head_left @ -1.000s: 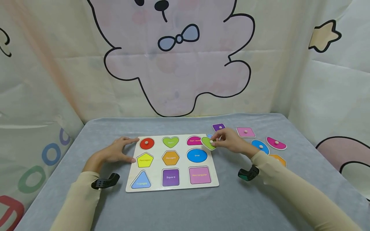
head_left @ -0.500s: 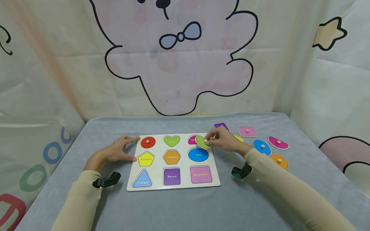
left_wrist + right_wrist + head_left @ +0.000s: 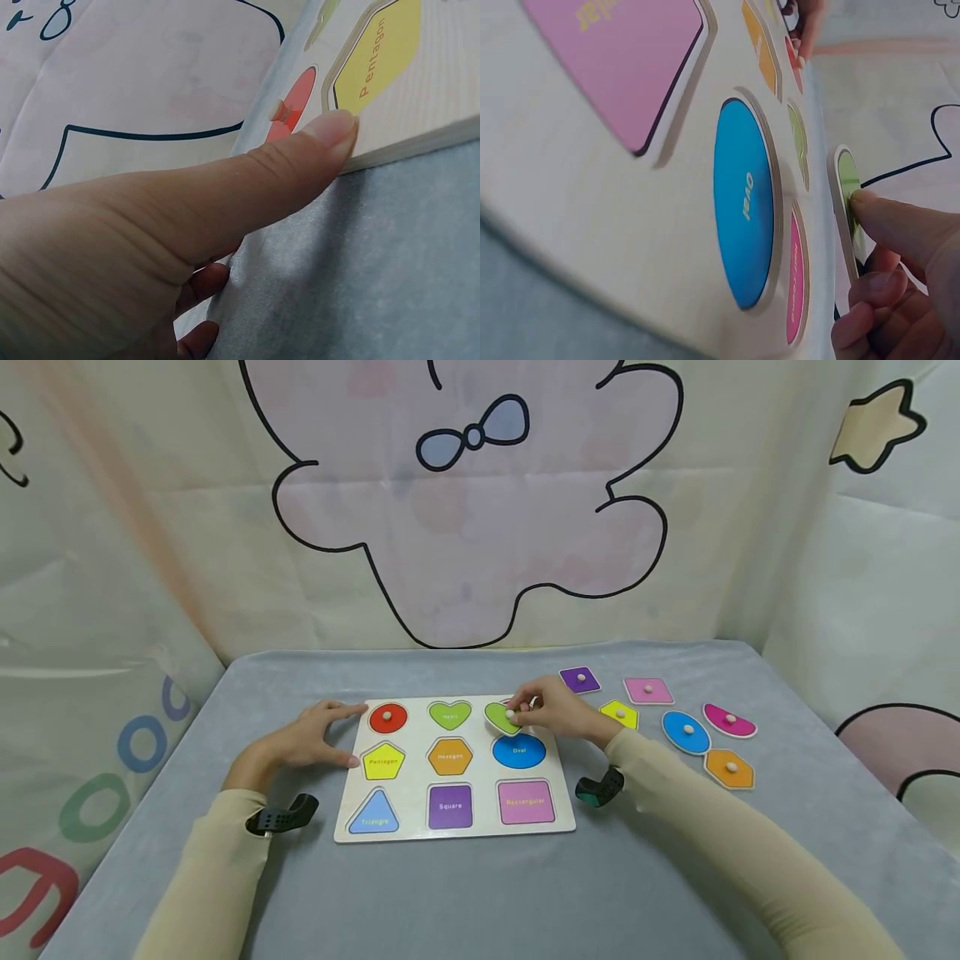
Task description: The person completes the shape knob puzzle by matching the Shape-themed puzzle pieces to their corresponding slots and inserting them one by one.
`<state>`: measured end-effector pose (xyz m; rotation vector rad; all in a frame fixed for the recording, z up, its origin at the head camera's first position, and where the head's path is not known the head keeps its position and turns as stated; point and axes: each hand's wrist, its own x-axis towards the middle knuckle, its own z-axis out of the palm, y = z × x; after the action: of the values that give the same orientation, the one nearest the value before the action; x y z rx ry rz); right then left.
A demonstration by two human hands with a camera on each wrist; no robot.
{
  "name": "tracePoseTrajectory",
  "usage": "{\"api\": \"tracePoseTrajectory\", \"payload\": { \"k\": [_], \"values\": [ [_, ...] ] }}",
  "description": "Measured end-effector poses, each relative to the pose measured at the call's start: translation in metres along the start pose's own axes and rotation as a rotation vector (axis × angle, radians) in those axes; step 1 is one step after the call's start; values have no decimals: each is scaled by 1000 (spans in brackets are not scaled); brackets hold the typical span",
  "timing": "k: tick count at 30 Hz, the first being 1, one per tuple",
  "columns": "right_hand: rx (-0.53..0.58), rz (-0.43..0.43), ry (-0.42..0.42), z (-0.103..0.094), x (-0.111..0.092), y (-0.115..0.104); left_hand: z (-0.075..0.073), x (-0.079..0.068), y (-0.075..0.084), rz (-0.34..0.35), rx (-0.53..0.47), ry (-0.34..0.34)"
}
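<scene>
A white shape-puzzle board (image 3: pixel 412 814) lies on the table, its recesses printed with names such as Oval, Square and Hexagon. My left hand (image 3: pixel 296 750) rests at the board's left edge with fingers spread; in the left wrist view its thumb (image 3: pixel 259 184) presses on the edge beside the Pentagon recess. My right hand (image 3: pixel 558 708) pinches a green heart puzzle piece (image 3: pixel 497 718) by its knob. The piece hangs tilted over the top right of the board, covering the Half round recess in the head view. A red circle piece (image 3: pixel 378 720) sits in the top-left recess.
Several knobbed pieces lie right of the board: a purple one (image 3: pixel 573 682), a pink rectangle (image 3: pixel 652 695), a yellow pentagon (image 3: pixel 615 711), a blue oval (image 3: pixel 678 739), a magenta half round (image 3: pixel 738 727) and an orange hexagon (image 3: pixel 723 777). A grey cloth (image 3: pixel 465 902) covers the table.
My right hand has carried the green heart piece leftward, from the board's right edge to over the Half round recess. The left hand keeps its place on the board.
</scene>
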<state>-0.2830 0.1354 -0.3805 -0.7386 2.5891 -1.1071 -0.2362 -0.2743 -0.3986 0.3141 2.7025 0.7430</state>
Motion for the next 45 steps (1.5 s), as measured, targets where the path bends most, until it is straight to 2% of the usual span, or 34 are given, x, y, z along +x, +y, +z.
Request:
{"api": "tracePoseTrajectory", "payload": {
  "k": [7, 16, 30, 37, 45],
  "values": [
    [4, 12, -6, 8, 8, -4, 3, 3, 0, -2, 7, -8],
    [23, -33, -12, 13, 22, -14, -3, 0, 1, -12, 7, -11],
    [68, 10, 2, 27, 39, -20, -1, 1, 0, -24, -11, -11],
    [101, 54, -35, 37, 46, -27, -1, -2, 0, -15, -15, -12],
    [127, 51, -24, 44, 53, -33, -3, -1, 2, -18, -16, -7]
  ]
}}
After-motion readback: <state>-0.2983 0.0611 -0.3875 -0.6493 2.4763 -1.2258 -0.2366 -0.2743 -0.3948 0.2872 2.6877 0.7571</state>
